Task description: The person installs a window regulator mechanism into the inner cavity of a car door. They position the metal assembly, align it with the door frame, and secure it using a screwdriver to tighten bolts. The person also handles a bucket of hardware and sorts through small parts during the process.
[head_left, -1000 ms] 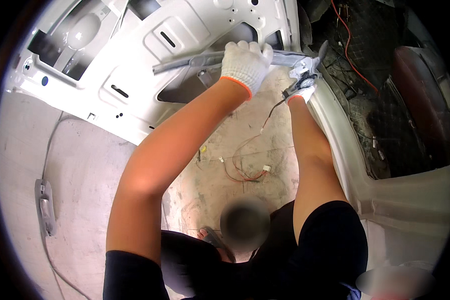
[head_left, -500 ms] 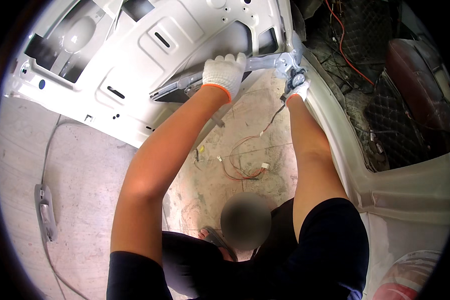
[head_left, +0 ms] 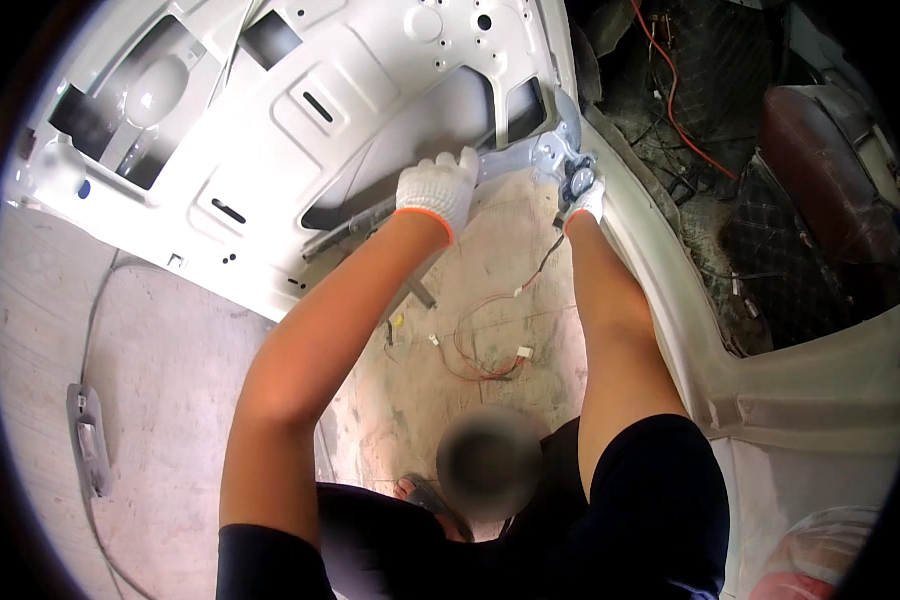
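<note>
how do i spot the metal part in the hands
Find the big white door panel. Along its lower-right edge, the gloved left hand and right hand hold the grey metal mechanism. Unlike the panel, it's a narrow bar with a bulky cluster at right.

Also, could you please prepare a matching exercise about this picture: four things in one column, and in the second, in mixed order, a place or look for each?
Things:
1. Left hand
2. Orange cable
3. Small connector
4. Large panel

Places or looks:
A. At an end of the thin wires
B. White, with cut-out openings
C. Gloved, on the grey metal bar
D. Over the dark interior, upper right

Right pairs: 1-C, 2-D, 3-A, 4-B.
</note>
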A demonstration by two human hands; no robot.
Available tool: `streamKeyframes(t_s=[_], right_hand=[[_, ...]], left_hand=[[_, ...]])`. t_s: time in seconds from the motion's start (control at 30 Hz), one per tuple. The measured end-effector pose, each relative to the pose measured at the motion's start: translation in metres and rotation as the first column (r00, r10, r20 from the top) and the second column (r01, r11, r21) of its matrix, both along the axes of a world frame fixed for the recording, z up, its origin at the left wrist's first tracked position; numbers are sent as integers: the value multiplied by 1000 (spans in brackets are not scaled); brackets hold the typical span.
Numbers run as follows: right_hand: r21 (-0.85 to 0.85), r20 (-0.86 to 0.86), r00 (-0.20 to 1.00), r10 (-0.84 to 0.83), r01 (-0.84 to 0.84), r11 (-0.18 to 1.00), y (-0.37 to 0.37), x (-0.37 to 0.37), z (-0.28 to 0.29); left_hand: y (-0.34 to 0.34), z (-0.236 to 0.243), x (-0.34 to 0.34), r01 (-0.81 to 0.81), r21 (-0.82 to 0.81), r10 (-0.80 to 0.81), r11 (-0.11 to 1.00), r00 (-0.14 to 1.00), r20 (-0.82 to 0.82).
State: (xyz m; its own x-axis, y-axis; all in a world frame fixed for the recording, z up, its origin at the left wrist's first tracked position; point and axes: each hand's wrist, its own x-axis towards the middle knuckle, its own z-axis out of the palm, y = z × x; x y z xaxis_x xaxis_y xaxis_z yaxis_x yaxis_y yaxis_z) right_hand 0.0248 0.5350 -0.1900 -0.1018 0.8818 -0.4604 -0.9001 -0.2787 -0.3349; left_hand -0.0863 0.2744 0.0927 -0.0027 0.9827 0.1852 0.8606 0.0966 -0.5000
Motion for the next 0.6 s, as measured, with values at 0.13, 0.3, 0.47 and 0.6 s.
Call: streamKeyframes(t_s=[0.13, 0.3, 0.47, 0.6], right_hand=[[31, 50, 996, 75, -77, 997, 5, -1, 7], [56, 44, 987, 156, -158, 986, -12, -25, 33], [82, 219, 950, 221, -244, 966, 4, -11, 82], [171, 299, 903, 308, -368, 914, -29, -25, 133]], left_hand=[[-8, 12, 13, -113, -84, 123, 990, 985, 124], [-36, 4, -5, -181, -86, 194, 980, 963, 187], [-58, 11, 4, -199, -32, 200, 980, 939, 281], [-84, 28, -8, -160, 79, 135, 984, 958, 253]])
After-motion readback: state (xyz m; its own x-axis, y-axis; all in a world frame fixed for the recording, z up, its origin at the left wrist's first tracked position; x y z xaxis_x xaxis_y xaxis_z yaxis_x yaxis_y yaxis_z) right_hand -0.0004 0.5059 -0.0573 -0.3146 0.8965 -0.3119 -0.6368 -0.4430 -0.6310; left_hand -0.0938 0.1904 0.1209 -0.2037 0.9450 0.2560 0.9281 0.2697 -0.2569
